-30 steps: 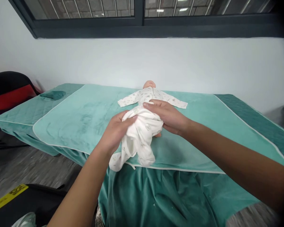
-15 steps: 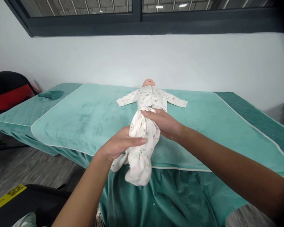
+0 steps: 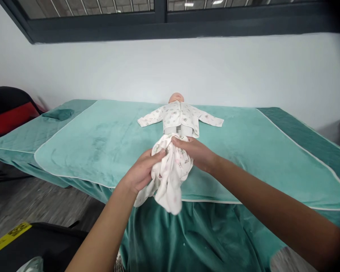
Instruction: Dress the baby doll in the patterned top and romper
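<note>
A baby doll (image 3: 176,98) lies on its back on the teal towel (image 3: 102,143), dressed in a white printed top (image 3: 181,118) with its sleeves spread out. Below its waist I hold a pair of small white printed trousers (image 3: 170,173), bunched up, with the legs hanging over the bed's front edge. My left hand (image 3: 141,172) grips the left side of the bunched cloth. Closed on the right side of the waistband, near the doll's hips, is my right hand (image 3: 195,153). The doll's legs are hidden behind the cloth and my hands.
The bed has a darker green cover (image 3: 306,139) and stands against a white wall under a dark window frame (image 3: 158,22). A small green pillow (image 3: 58,113) lies at the far left. A black and red chair (image 3: 8,109) stands left; a black bag with a yellow label (image 3: 8,236) is on the floor.
Both hands have drawn the bunched trousers a little toward me, away from the doll's waist, so the hem of the top shows. The cloth hangs lower over the bed edge.
</note>
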The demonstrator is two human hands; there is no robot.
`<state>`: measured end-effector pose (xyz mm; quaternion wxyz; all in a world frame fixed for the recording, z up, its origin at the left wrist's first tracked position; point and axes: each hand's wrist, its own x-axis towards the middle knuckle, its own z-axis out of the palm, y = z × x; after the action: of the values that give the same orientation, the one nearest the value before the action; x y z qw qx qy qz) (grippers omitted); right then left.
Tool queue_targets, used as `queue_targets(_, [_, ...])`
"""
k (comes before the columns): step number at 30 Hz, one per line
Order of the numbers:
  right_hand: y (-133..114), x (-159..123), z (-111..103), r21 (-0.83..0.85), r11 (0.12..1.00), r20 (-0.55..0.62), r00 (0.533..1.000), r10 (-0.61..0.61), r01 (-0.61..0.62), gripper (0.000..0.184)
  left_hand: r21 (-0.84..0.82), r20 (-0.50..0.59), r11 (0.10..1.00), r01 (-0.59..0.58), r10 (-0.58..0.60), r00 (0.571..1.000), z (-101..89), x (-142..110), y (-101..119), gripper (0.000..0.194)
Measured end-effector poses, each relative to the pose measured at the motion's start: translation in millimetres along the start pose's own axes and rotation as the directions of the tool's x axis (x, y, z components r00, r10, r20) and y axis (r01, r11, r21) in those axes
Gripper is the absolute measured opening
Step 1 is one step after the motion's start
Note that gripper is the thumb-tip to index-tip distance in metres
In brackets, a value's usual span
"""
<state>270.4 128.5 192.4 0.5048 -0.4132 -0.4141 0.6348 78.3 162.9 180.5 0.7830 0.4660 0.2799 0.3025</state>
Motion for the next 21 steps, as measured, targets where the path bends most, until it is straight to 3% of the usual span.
queue_targets(3, [-4.9, 2.1, -5.6, 0.077, 0.997, -0.037, 0.999, -0.021, 0.023, 0.046, 0.062, 0.118, 0.994, 0.086, -0.093, 0.989, -2.2, -1.4, -1.2, 0.044])
queue_targets(5, [-3.7, -0.7, -7.0, 0.107, 0.994, -0.061, 0.998, -0.022, 0.028, 0.047, 0.07, 0.129, 0.992, 0.106, -0.114, 0.985, -2.4, -0.8, -2.4, 0.047])
queue_targets(7, [4.5, -8.2, -6.2, 0.11, 0.994, -0.057, 0.998, -0.006, 0.012, 0.049, 0.038, 0.063, 0.998, 0.057, -0.059, 0.996, -2.4, 1.3, -5.2, 0.05])
queue_targets(10, [30.3, -27.0, -3.3, 0.022, 0.997, 0.087, 0.993, 0.078, -0.08, 0.052, 0.004, -0.045, 0.999, -0.034, 0.034, 0.998, -3.3, 4.5, -14.4, 0.041])
queue_targets(12, [52.1, -39.9, -3.5, -0.076, 0.982, 0.155, 0.971, 0.184, -0.174, 0.051, 0.007, -0.054, 1.0, -0.006, 0.006, 0.998, -3.4, 5.2, -23.3, 0.033])
queue_targets(14, [72.4, -48.5, -8.7, -0.098, 0.975, 0.041, 0.978, 0.206, -0.201, 0.048, 0.008, -0.053, 0.999, 0.053, -0.053, 0.997, -1.5, 4.6, -31.9, 0.032])
queue_targets(16, [87.6, -51.0, -19.3, -0.068, 0.989, -0.181, 0.976, 0.121, -0.135, 0.045, 0.039, -0.048, 0.993, 0.107, -0.106, 0.993, 3.3, 4.2, -36.6, 0.038])
queue_targets(18, [96.8, -48.4, -33.2, -0.105, 0.994, -0.383, 0.924, -0.003, -0.041, 0.036, 0.133, -0.013, 0.98, 0.149, -0.148, 0.989, 10.6, 6.4, -35.2, 0.046])
queue_targets(21, [101.7, -39.6, -51.4, -0.291, 0.957, -0.524, 0.838, -0.154, -0.006, 0.022, 0.386, 0.023, 0.916, 0.11, -0.129, 0.991, 23.2, 19.9, -24.0, 0.043])
